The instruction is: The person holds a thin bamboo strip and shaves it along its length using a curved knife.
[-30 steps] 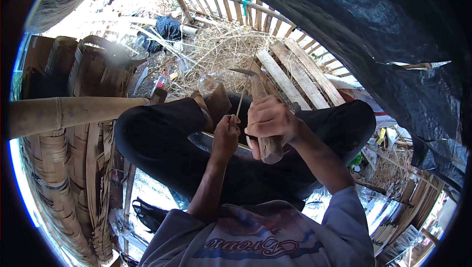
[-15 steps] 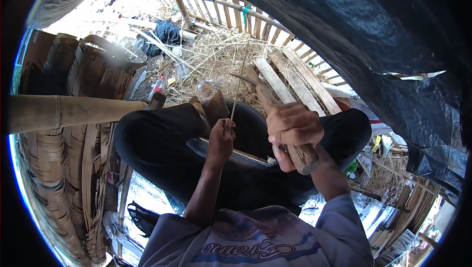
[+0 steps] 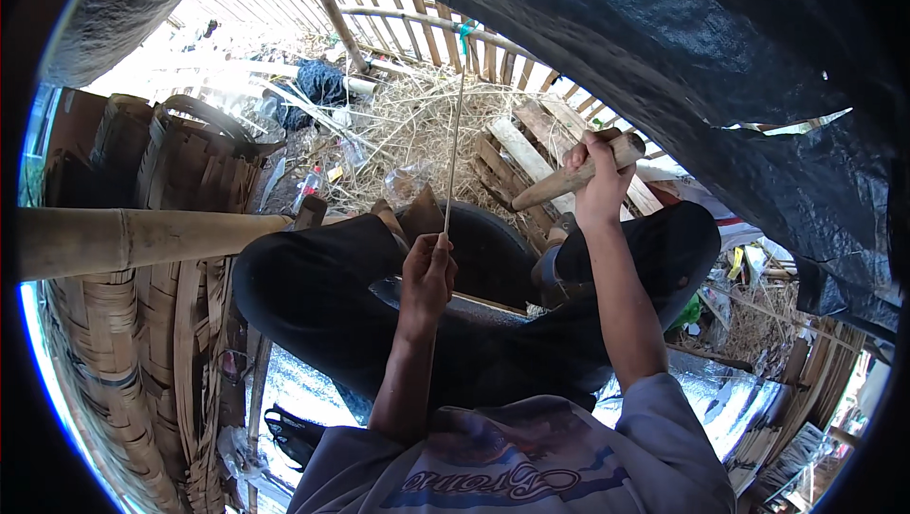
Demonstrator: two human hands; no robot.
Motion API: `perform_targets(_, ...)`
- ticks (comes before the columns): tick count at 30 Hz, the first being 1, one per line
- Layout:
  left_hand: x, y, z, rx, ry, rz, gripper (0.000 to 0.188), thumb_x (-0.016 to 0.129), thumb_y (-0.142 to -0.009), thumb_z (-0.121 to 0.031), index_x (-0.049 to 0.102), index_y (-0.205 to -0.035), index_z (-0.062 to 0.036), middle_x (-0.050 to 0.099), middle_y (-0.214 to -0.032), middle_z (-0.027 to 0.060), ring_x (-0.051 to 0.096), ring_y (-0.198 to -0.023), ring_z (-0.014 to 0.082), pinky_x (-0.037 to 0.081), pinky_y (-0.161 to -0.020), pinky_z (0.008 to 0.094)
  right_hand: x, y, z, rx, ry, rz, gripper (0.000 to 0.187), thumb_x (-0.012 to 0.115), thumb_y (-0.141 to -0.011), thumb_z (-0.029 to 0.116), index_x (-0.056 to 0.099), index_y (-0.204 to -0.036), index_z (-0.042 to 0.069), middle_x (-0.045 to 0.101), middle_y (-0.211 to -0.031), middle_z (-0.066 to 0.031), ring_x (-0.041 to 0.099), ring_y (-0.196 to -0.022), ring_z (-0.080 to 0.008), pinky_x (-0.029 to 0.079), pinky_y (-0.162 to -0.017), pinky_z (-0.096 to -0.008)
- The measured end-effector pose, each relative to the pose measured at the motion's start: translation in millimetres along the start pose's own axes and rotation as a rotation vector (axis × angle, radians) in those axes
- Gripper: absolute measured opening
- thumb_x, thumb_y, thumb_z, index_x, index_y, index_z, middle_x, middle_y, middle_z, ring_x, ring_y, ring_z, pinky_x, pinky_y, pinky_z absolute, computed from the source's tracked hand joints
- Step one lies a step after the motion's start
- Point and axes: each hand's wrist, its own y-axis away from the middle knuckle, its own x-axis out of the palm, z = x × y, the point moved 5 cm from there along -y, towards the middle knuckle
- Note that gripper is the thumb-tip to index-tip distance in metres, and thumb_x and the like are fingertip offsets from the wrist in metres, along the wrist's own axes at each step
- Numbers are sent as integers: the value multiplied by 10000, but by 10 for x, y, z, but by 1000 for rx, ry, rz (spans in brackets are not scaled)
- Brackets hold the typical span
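Observation:
Between my crossed legs my left hand (image 3: 428, 277) is closed on a thin bamboo strip (image 3: 457, 149), which stands up and away from me. Off to the right and farther out, my right hand (image 3: 599, 182) grips a knife by its long, thick wooden handle (image 3: 550, 189). The handle's butt end sticks out past the fingers to the upper right. Its blade points toward the lower left and is hard to make out against the dark wood behind. Knife and strip are apart.
A black round tub or tyre (image 3: 488, 253) lies between my legs, with a brown pointed piece (image 3: 422, 216) at its edge. Boards (image 3: 519, 149) and a heap of shavings (image 3: 398, 140) lie beyond. A thick bamboo pole (image 3: 156, 237) crosses at left; a dark tarp (image 3: 664, 50) hangs at upper right.
My right hand has swung the knife away from me and turned, so the handle's butt now points up and right instead of toward me. My left hand stays almost in place with the strip.

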Motion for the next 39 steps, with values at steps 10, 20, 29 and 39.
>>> perform_targets(10,29,142,-132,9,-5,48,159,458,-1022,-228,514,-989,-83,377,-600,-62,262,-442,-3,177,-378,199,207,258,-286,195,414,271,85,660,-880,64,617,-924,5,563,-645,-1,519,-542,-73,407,-497,-237)
perform_targets(20,146,168,-167,19,20,90,178,450,-1025,-247,508,-980,-85,387,-609,-59,263,-441,6,180,-381,201,512,551,-576,397,546,532,239,759,-831,273,685,-858,47,595,-640,27,529,-563,-44,408,-499,-242)
perform_targets(29,134,300,-207,6,-17,58,157,481,-1015,-220,513,-1011,-66,403,-598,-56,282,-446,2,193,-387,200,615,551,-661,524,382,467,183,748,-832,183,657,-800,28,565,-605,9,517,-523,-65,398,-490,-238)
perform_targets(39,-372,1111,24,-249,-260,92,195,500,-1003,-207,533,-1016,-16,439,-659,-30,385,-574,30,306,-496,213,351,-77,-668,411,449,58,158,737,-822,164,647,-788,38,578,-628,1,514,-544,-77,404,-521,-260)
